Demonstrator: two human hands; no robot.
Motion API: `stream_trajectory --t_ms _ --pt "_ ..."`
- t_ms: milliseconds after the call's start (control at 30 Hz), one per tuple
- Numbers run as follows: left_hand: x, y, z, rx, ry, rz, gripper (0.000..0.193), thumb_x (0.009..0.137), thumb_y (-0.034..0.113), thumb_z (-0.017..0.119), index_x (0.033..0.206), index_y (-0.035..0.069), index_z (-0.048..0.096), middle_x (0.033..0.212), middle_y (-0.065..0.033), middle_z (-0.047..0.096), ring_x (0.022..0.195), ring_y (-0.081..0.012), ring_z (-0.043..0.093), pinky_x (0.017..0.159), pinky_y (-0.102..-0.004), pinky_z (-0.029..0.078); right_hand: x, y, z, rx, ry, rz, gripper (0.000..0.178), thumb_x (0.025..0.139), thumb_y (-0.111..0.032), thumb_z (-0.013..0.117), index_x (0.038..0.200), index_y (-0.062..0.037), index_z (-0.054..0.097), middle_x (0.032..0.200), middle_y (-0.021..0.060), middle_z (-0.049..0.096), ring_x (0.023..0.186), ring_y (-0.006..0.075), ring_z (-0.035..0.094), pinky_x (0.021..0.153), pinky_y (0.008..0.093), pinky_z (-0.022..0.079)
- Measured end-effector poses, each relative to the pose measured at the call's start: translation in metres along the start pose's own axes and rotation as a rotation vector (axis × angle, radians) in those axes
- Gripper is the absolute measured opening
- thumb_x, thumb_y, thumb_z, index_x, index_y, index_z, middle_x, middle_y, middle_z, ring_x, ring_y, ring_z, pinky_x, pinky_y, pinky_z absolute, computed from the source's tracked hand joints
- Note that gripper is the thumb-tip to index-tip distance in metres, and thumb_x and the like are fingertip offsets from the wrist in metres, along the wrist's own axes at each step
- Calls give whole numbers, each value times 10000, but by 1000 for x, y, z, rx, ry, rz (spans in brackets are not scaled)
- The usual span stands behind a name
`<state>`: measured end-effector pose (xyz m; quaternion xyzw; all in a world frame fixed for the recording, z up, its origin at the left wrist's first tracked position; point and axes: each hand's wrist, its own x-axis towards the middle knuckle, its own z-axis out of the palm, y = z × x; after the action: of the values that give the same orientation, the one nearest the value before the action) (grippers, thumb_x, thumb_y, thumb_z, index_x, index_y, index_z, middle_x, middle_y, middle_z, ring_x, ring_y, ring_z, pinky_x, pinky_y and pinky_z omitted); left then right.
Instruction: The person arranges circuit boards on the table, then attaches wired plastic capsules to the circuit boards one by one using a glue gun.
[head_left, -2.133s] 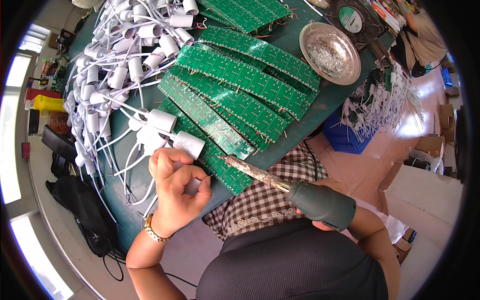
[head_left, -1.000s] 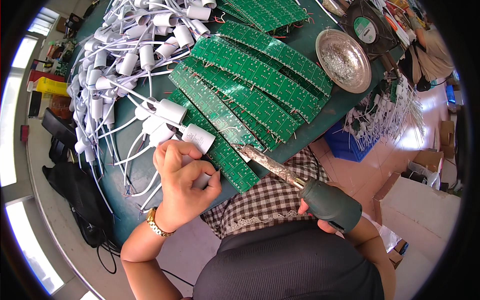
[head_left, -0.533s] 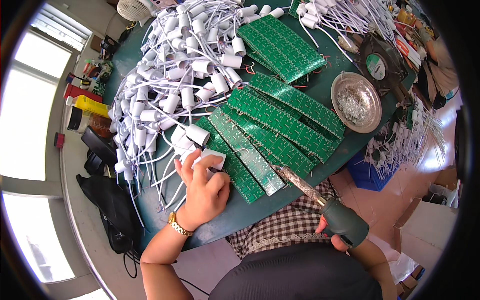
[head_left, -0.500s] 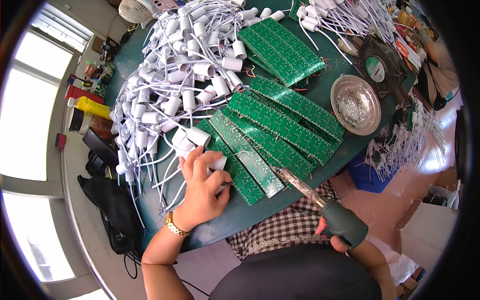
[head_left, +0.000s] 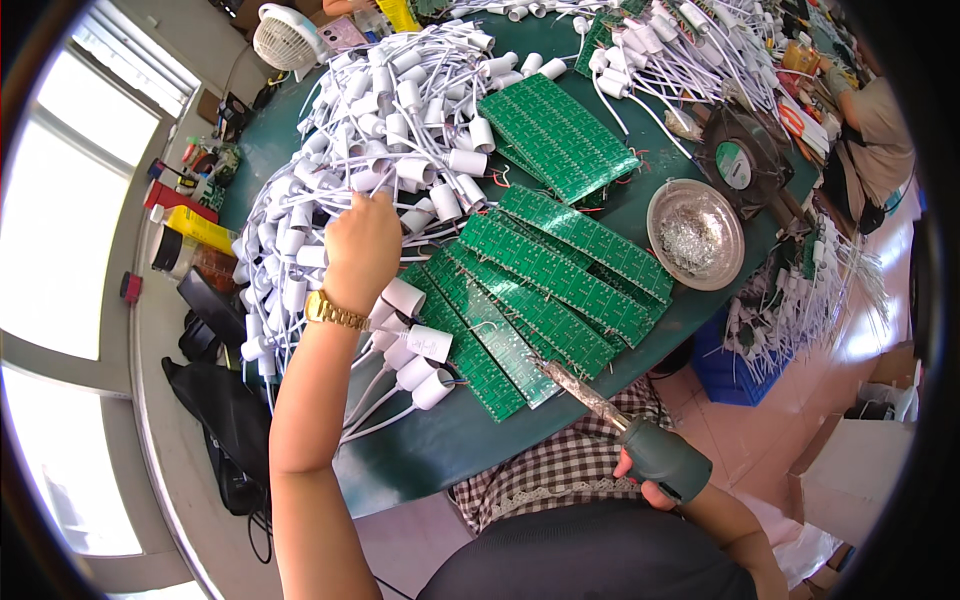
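Note:
My left hand (head_left: 362, 248) reaches palm down into a heap of white cylindrical sockets on cords (head_left: 300, 215); its fingertips bend down out of sight among them. Closed around the dark green handle of a soldering iron (head_left: 665, 460) is my right hand (head_left: 655, 495). The iron's metal tip lies over the lower end of a narrow green circuit board (head_left: 495, 335). More board strips (head_left: 560, 265) fan out to its right. Beside the leftmost strip, several white sockets (head_left: 425, 345) lie near the table's front edge, their cords trailing left.
A stack of wider green boards (head_left: 560, 135) lies farther back. On the right are a round metal bowl of shiny scraps (head_left: 695, 235) and a black fan (head_left: 740, 160). A blue bin (head_left: 735, 365) stands below the table. Another person's arm (head_left: 850, 105) shows far right.
My left hand has left the sockets beside the boards and moved away from me to the heap. The soldering iron has shifted slightly left. The whole view has shifted a little.

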<state>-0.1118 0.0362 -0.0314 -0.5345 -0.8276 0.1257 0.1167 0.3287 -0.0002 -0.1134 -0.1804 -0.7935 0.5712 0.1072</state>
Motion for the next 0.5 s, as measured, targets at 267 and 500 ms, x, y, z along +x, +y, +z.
stream_trajectory --t_ms 267,500 --pt "-6 -18 10 -452 512 -107 123 842 26 581 950 23 522 847 -161 628 795 -353 647 661 -432 515 -5 12 10 27 83 -66 361 672 -164 643 999 -12 618 820 61 632 690 123 557 627 244 466" --pt "-31 -94 -38 -490 1468 -55 237 806 -94 551 1008 26 520 988 -99 556 920 -244 519 874 -381 429 12 -31 -5 885 188 715 316 658 -103 576 935 41 625 818 78 630 705 137 592 625 255 495"
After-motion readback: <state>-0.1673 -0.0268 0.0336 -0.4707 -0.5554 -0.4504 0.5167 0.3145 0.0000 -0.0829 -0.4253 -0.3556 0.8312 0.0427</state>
